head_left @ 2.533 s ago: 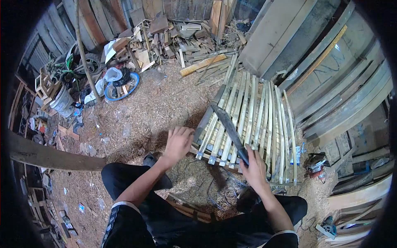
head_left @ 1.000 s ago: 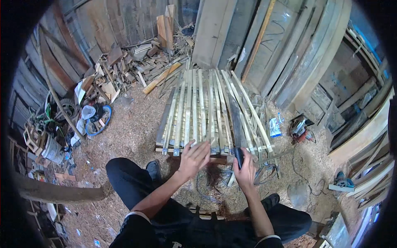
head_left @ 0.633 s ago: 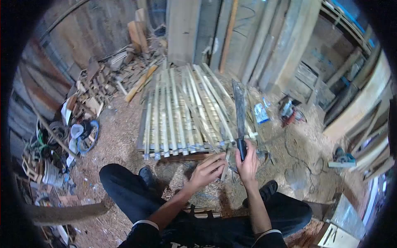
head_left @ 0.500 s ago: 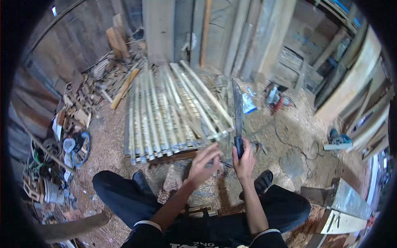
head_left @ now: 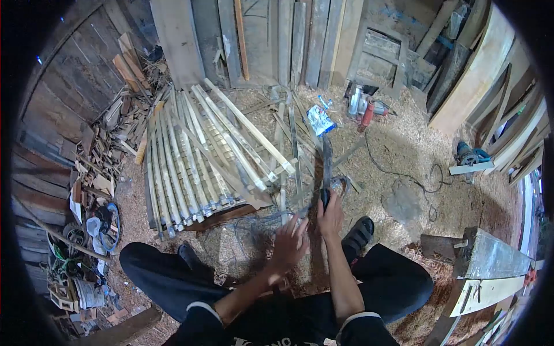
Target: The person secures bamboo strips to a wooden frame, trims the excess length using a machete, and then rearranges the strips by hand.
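My right hand [head_left: 330, 218] is wrapped round the dark handle of a machete [head_left: 328, 158], whose blade points up and away from me. To its left, my left hand [head_left: 288, 245] reaches forward with fingers stretched out and nothing visible in it. Its fingertips are close to the lower end of a narrow wood strip [head_left: 283, 196]. Beyond and left of my hands lies a row of long pale wooden strips [head_left: 196, 158] fanned out over a slatted panel. A blue-and-white packet [head_left: 321, 120] lies just past the blade tip.
Scrap wood [head_left: 95, 164] is heaped along the left wall. A circular saw [head_left: 365, 106] and its cord lie on the sawdust floor, with a second power tool [head_left: 470, 155] farther right. A wooden block stand [head_left: 496, 256] is at the right. Boards lean against the back wall.
The view has turned to the right, so the strips appear farther left. The machete has dropped lower and away from me; my left hand's curled fingers have straightened.
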Demonstrator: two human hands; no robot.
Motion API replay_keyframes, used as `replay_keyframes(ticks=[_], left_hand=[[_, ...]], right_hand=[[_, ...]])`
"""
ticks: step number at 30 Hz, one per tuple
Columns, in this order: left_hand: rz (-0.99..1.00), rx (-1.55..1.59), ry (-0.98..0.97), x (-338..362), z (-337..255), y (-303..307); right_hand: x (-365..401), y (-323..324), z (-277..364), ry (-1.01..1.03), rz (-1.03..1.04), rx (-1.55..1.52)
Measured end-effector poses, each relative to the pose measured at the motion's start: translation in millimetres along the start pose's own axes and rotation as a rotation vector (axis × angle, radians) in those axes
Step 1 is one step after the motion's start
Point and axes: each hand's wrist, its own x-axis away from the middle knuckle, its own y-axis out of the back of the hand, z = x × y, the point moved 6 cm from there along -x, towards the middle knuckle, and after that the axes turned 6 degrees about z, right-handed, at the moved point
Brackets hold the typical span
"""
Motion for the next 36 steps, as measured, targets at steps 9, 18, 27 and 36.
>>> replay_keyframes(ticks=[9,18,27,36], left_hand=[[0.074,0.009,-0.042,-40,23,7],[0.015,-0.052,-0.310,3,14,153],[-0.161,-0.247,0.188,25,113,219],[-0.081,-0.396,0.168,57,129,212]], right_hand=[[-28,-18,-61,-0.019,0.039,0.200],[-28,38,195,0.417,-0.041,-0.264],[13,-3,285,0.634,0.049,0.336],[14,-48,261,0.518,0.222,0.243]])
